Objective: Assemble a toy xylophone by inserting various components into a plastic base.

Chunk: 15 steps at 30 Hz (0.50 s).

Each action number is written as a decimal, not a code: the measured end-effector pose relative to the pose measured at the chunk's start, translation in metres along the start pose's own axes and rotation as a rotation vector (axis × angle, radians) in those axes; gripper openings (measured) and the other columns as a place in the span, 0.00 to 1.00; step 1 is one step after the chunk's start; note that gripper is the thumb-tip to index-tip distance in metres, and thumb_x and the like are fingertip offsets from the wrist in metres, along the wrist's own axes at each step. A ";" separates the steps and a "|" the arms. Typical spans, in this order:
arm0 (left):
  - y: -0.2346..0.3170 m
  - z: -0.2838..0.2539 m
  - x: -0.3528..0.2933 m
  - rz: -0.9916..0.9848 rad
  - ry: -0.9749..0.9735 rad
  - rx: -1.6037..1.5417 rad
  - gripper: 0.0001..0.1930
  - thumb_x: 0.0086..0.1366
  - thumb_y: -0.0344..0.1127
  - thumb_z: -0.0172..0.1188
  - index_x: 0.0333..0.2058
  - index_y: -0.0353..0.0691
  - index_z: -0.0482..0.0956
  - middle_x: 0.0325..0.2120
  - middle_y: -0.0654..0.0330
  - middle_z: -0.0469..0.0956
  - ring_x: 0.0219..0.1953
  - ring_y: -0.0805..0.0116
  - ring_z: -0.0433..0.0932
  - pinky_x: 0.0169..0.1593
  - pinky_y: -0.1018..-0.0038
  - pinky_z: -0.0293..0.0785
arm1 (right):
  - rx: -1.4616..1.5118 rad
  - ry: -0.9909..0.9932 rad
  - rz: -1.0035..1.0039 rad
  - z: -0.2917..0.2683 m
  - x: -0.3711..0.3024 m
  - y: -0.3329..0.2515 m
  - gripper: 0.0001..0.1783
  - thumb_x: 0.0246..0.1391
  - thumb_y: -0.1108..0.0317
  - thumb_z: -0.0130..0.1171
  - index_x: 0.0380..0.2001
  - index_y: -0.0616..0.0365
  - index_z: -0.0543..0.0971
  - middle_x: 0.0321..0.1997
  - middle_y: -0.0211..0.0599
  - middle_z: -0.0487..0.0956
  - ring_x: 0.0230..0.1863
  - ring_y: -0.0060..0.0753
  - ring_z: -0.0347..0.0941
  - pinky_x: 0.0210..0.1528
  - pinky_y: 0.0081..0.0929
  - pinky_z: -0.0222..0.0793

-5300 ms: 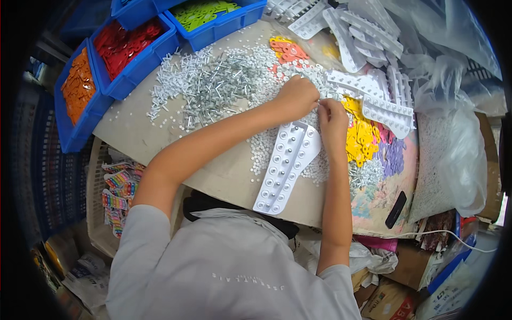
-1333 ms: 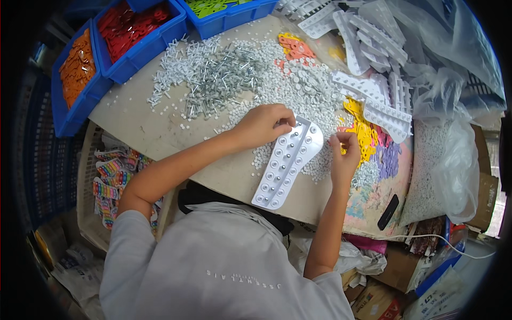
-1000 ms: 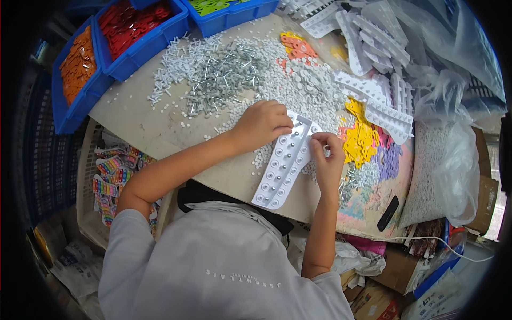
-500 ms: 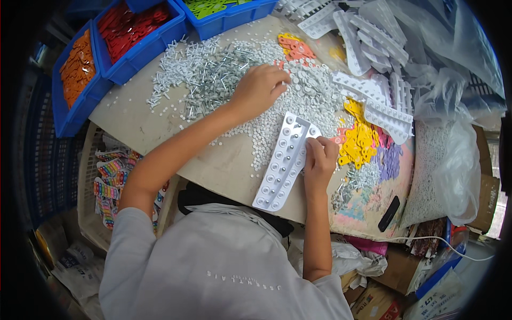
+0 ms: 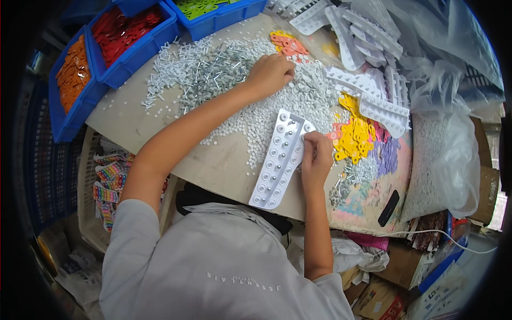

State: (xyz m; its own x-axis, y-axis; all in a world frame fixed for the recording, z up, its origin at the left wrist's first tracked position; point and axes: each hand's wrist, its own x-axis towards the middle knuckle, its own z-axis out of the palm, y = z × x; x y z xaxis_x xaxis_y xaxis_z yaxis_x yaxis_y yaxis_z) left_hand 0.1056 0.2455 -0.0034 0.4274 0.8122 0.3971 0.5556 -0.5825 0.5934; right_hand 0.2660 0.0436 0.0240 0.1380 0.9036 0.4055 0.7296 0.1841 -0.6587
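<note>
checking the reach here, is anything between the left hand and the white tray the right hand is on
Nothing solid stands between them. The left hand rests in the heap of small white discs; the white tray lies nearer the person, with the right hand at its right edge. Only loose discs cover the table between.

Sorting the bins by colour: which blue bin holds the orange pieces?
The leftmost blue bin, at the table's left edge; the next bin holds red pieces, the top one green.

Cluttered worktable, blue bins alongside
</note>
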 end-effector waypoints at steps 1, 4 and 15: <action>-0.001 0.000 0.000 -0.006 -0.015 -0.001 0.04 0.57 0.35 0.65 0.27 0.42 0.81 0.29 0.60 0.80 0.38 0.57 0.79 0.44 0.61 0.73 | 0.005 -0.025 0.057 0.000 0.001 -0.001 0.05 0.53 0.81 0.59 0.34 0.62 0.79 0.37 0.40 0.79 0.43 0.43 0.72 0.47 0.35 0.69; -0.002 0.003 -0.001 0.027 -0.002 0.011 0.03 0.56 0.34 0.65 0.27 0.44 0.81 0.29 0.61 0.79 0.40 0.59 0.78 0.45 0.61 0.72 | -0.007 -0.070 0.006 -0.004 0.004 0.005 0.06 0.55 0.81 0.59 0.35 0.61 0.80 0.37 0.39 0.78 0.41 0.37 0.73 0.43 0.30 0.69; -0.001 0.010 -0.003 0.184 0.021 0.232 0.03 0.57 0.32 0.64 0.29 0.44 0.79 0.29 0.63 0.77 0.42 0.61 0.76 0.46 0.63 0.70 | -0.002 -0.034 0.002 -0.007 0.007 0.010 0.08 0.53 0.82 0.59 0.37 0.62 0.79 0.37 0.39 0.78 0.39 0.37 0.74 0.44 0.31 0.70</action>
State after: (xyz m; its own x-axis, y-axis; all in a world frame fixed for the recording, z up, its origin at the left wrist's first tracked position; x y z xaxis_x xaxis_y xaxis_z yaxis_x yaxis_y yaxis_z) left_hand 0.1111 0.2427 -0.0124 0.5221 0.6916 0.4992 0.6198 -0.7097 0.3350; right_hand 0.2788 0.0487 0.0246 0.1170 0.9165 0.3825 0.7309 0.1813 -0.6580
